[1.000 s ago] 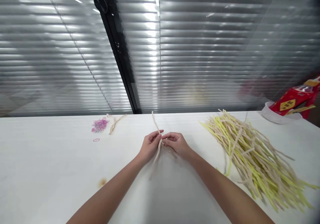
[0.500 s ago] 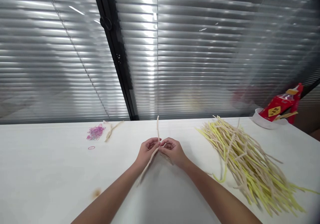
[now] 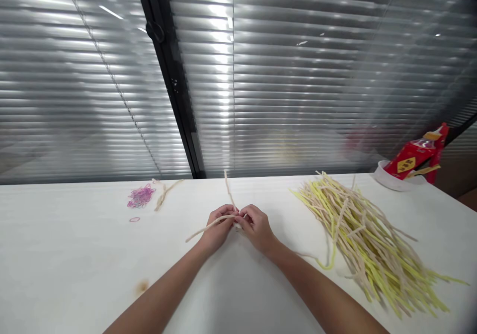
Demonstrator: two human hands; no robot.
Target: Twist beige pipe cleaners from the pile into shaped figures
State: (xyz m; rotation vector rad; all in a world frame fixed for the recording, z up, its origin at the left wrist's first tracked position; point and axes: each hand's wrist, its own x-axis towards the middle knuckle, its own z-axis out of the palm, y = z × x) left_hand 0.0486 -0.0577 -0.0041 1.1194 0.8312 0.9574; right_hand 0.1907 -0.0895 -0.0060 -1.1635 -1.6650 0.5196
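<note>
Fingertips pinched together, my left hand (image 3: pixel 219 228) and my right hand (image 3: pixel 258 228) meet over the middle of the white table. Both are closed on a beige pipe cleaner (image 3: pixel 210 226). One thin length of it crosses over my left hand toward the lower left. Another length (image 3: pixel 228 190) sticks up and away from the fingers, toward the window. A short bit shows below the fingertips; how the lengths join is hidden by my fingers. To the right of my right hand lies a large loose heap of beige and yellow pipe cleaners (image 3: pixel 367 239).
Small pink and purple rubber bands (image 3: pixel 140 196) lie piled at the back left, with a single band (image 3: pixel 134 219) in front. Beside them is a twisted beige piece (image 3: pixel 162 198). A white bowl (image 3: pixel 391 181) holds a red package (image 3: pixel 413 156) at the back right. Blinds (image 3: pixel 298 85) stand behind the table.
The near length of pipe cleaner has swung up and left across my left hand. The upright length now leans left. Both hands stay nearly in place.
</note>
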